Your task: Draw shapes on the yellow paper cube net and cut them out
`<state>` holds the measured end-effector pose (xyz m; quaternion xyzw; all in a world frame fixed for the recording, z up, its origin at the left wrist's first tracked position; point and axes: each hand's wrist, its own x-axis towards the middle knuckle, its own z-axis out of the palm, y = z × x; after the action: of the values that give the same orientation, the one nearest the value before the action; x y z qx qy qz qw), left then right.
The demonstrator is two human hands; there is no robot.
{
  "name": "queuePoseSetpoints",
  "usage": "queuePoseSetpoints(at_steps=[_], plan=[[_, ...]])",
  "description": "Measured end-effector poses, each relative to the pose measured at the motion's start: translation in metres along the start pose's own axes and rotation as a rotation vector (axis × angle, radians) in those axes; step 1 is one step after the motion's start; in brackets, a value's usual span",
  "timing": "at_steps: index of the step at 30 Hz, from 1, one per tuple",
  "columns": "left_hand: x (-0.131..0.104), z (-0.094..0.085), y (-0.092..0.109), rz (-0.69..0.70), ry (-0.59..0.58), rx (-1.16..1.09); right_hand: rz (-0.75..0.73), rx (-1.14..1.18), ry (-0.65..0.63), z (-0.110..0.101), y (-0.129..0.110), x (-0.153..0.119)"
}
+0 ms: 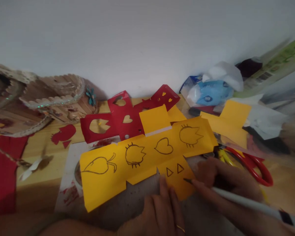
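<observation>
A yellow paper cut-out (147,149) lies across the work surface, with dark outlines of a radish-like shape, a heart, two spiky figures and two small triangles. My left hand (157,209) rests at its lower flap, fingertips on the paper below the triangles, holding nothing. A white pencil (245,198) is gripped in my right hand (226,183), its dark tip over the lower flap just below the right triangle. Behind the yellow sheet lies a red paper cut-out (118,114) with heart and other shaped holes.
Wooden-stick baskets (56,95) stand at the left. Red-handled scissors (258,168) lie right, beside yellow paper pieces (232,121). A blue and white plastic packet (211,88) is at the back right. Red paper scraps (64,133) lie left.
</observation>
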<state>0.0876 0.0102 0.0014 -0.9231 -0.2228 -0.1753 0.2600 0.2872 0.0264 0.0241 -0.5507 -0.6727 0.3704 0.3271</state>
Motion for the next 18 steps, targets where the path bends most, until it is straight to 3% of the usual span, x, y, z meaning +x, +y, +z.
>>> queuePoseSetpoints(at_steps=[3, 8, 18], plan=[[-0.001, 0.000, -0.001, 0.005, 0.012, 0.009, -0.056, -0.119, -0.088, 0.006, 0.007, -0.009], [-0.002, 0.001, -0.002, 0.032, 0.000, 0.031, -0.126, -0.200, -0.080, 0.011, 0.012, -0.007], [-0.002, -0.004, -0.007, 0.068, -0.054, 0.028, -0.107, -0.225, -0.104, 0.010, 0.014, -0.008]])
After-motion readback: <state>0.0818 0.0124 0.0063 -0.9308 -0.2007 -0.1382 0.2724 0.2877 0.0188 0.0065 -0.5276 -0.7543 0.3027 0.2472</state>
